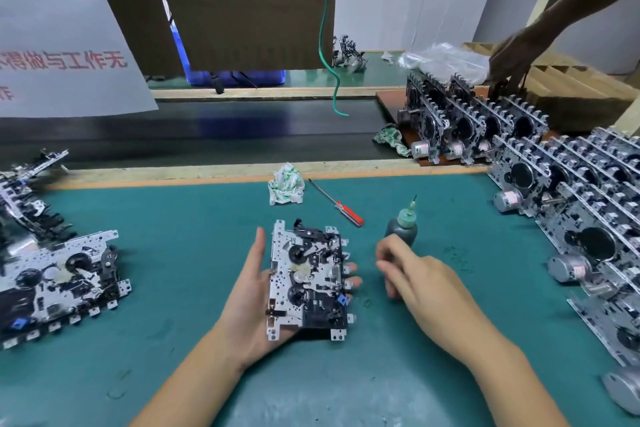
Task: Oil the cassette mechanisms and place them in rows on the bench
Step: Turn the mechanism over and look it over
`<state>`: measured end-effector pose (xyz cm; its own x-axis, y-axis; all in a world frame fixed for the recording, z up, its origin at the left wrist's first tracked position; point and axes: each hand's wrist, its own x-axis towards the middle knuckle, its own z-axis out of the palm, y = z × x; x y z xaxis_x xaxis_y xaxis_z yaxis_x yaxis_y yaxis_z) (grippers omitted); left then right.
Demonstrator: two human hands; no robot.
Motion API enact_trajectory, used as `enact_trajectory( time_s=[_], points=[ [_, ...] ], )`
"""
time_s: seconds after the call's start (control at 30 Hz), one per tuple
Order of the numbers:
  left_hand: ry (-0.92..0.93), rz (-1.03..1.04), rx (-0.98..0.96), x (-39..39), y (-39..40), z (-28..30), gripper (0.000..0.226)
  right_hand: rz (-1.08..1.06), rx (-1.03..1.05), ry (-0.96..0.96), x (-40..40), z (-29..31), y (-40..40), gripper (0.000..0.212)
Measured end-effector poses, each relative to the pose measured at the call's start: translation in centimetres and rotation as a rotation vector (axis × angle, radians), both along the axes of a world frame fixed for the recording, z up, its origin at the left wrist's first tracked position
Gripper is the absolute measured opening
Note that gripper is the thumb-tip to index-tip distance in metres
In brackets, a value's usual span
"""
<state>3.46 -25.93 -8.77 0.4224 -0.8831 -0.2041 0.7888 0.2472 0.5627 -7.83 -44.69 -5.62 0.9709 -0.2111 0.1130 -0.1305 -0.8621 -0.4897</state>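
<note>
Now left hand (254, 291) cradles mechanism (308, 279), stiff, fiddly; hold edges. Right hand (412, 274) loosely curled, empty, near oiler (402, 227).

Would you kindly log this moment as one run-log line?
left hand holds cassette mechanism | right hand near oil bottle, not gripping | oiling pending

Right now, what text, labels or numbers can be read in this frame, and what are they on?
"平视前方", top cut off: white paper sign, first red line.
"不得做与工作无", first character cropped: same sign, second line.
"作": same sign, third line, rest cut off.
Cassette mechanism, oil bottle, screwdriver: no readable markings.
</note>
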Motion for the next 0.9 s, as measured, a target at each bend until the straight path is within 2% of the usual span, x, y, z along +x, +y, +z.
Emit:
enact_trajectory(
  time_s=[0.07,0.13,0.23,0.33,0.6,0.9],
  points=[
    [0.012,0.0,0.05,-0.1,-0.3,-0.2,0.091,0.039,0.131,-0.03,-0.2,0.4,-0.3,0.011],
    [0.031,0.001,0.08,-0.2,-0.5,-0.2,0.091,0.049,0.38,-0.063,-0.1,0.5,0.1,0.015],
    [0.019,0.004,0.128,-0.2,-0.6,-0.5,0.087,0.047,0.728,0.12,0.0,0.4,0.8,0.03],
    [0.027,0.003,0.184,-0.1,-0.7,-0.5,0.083,0.072,0.948,0.305,0.0,0.5,1.2,0.039],
    [0.005,0.018,0.244,-0.1,-0.8,-0.4,0.076,0.124,0.918,0.395,0.4,0.3,1.7,0.032],
    [-0.009,-0.005,0.241,-0.3,-1.0,0.1,0.08,0.075,0.906,0.462,0.5,0.2,2.0,0.043]
  ],
)
